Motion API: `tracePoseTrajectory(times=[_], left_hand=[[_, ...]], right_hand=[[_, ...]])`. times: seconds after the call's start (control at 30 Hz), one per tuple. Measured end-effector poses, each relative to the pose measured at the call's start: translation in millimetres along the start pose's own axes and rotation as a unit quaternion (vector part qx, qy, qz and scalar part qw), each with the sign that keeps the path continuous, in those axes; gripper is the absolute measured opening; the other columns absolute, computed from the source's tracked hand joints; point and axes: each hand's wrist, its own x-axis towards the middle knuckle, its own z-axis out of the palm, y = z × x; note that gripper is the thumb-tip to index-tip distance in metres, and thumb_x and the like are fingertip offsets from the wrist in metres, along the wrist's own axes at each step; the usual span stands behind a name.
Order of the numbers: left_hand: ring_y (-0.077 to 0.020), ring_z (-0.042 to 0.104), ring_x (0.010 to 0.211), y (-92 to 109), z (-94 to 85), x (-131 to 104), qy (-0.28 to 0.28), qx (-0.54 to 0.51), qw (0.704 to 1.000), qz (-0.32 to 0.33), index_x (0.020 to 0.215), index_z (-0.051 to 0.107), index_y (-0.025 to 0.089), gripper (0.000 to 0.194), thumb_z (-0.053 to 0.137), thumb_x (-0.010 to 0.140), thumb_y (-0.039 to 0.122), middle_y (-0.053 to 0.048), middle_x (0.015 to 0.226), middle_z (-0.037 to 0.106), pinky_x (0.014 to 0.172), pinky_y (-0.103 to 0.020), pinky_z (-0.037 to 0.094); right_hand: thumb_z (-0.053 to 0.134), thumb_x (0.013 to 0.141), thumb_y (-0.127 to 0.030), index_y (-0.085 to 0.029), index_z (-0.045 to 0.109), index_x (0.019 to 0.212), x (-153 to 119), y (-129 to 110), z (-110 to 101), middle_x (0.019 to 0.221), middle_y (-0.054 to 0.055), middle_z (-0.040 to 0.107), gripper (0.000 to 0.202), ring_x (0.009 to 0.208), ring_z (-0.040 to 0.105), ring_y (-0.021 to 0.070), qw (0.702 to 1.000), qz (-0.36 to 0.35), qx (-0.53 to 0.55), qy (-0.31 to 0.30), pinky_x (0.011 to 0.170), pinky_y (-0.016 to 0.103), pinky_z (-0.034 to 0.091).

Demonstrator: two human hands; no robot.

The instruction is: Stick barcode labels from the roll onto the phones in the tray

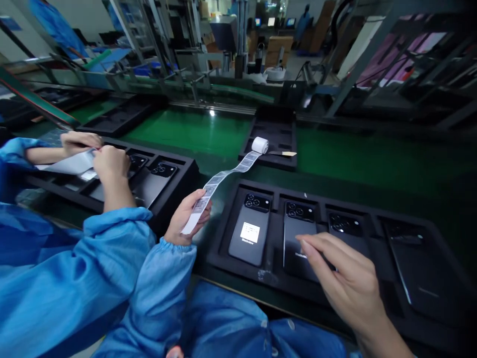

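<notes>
My left hand [190, 216] holds the loose end of a strip of labels [214, 184], which runs back to its roll [260, 145]. In front of me a black foam tray [274, 276] carries several dark phones, backs up. The leftmost phone [248, 251] bears a white label [249, 232]. Over the second phone [296, 226] is my right hand [341, 273], thumb and forefinger pinched near its back. Whether a small label sits between those fingertips is too small to tell.
The roll rests in another black tray [274, 122] on the green conveyor [194, 127], beside a thin tool with a pale end [286, 153]. At left, a co-worker's hands [112, 161] hold a pale sheet [70, 164] over a tray of phones [182, 181].
</notes>
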Motion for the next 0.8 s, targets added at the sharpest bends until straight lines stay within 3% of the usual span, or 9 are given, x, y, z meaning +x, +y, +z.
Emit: tracePoseTrajectory(times=[0.07, 0.13, 0.3, 0.5, 0.63, 0.8], left_hand=[[-0.0025, 0.024, 0.034, 9, 18.2, -9, -0.037, -0.040, 0.998, -0.019, 0.070, 0.043, 0.018, 0.033, 0.061, 0.067, 0.045, 0.007, 0.051, 0.041, 0.033, -0.014, 0.017], [-0.0035, 0.031, 0.035, 10, 36.8, -17, -0.063, -0.060, 0.996, -0.032, 0.074, 0.048, 0.017, 0.031, 0.063, 0.067, 0.043, 0.005, 0.052, 0.046, 0.033, -0.014, 0.022], [-0.0123, 0.055, 0.051, -16, 68.7, -31, -0.161, -0.017, 0.985, -0.060, 0.069, 0.060, 0.010, 0.038, 0.068, 0.071, 0.047, -0.004, 0.059, 0.060, 0.045, -0.018, 0.042], [-0.0117, 0.057, 0.055, -37, 74.8, -34, -0.234, 0.015, 0.968, -0.090, 0.069, 0.066, 0.010, 0.038, 0.065, 0.077, 0.047, -0.005, 0.064, 0.064, 0.053, -0.018, 0.044], [-0.0125, 0.057, 0.057, -36, 75.4, -34, -0.230, 0.004, 0.967, -0.109, 0.070, 0.065, 0.011, 0.036, 0.062, 0.079, 0.045, -0.004, 0.062, 0.062, 0.056, -0.020, 0.046], [-0.0154, 0.059, 0.055, -35, 76.2, -34, -0.223, -0.010, 0.965, -0.135, 0.077, 0.066, 0.010, 0.042, 0.059, 0.080, 0.051, -0.007, 0.063, 0.063, 0.057, -0.025, 0.050]], right_hand=[[0.055, 0.091, -0.011, -0.017, 0.062, 0.095, -6, 1, 1, 0.082, 0.004, 0.060, 0.010, 0.072, 0.058, 0.0158, 1.000, 0.010, 0.000, 0.001, 0.063, 0.028, 0.047], [0.056, 0.091, -0.011, -0.017, 0.062, 0.091, -11, 1, -1, 0.077, 0.003, 0.059, 0.009, 0.068, 0.057, 0.0154, 1.000, 0.017, -0.007, 0.008, 0.060, 0.028, 0.046], [0.054, 0.091, -0.008, -0.016, 0.061, 0.108, -9, -2, -2, 0.093, 0.007, 0.059, 0.020, 0.083, 0.057, 0.0171, 0.999, 0.013, -0.030, 0.030, 0.071, 0.031, 0.048], [0.050, 0.094, -0.015, -0.015, 0.062, 0.110, 17, 0, 17, 0.100, 0.011, 0.057, 0.020, 0.093, 0.052, 0.0228, 0.996, -0.053, -0.047, -0.061, 0.077, 0.039, 0.049], [0.050, 0.094, -0.018, -0.012, 0.062, 0.110, 23, 5, 30, 0.101, 0.013, 0.056, 0.021, 0.094, 0.050, 0.0252, 0.993, -0.059, -0.049, -0.096, 0.076, 0.041, 0.049], [0.052, 0.092, -0.013, -0.008, 0.064, 0.105, 23, 9, 35, 0.097, 0.012, 0.056, 0.018, 0.091, 0.048, 0.0250, 0.992, -0.062, -0.056, -0.096, 0.076, 0.040, 0.046]])
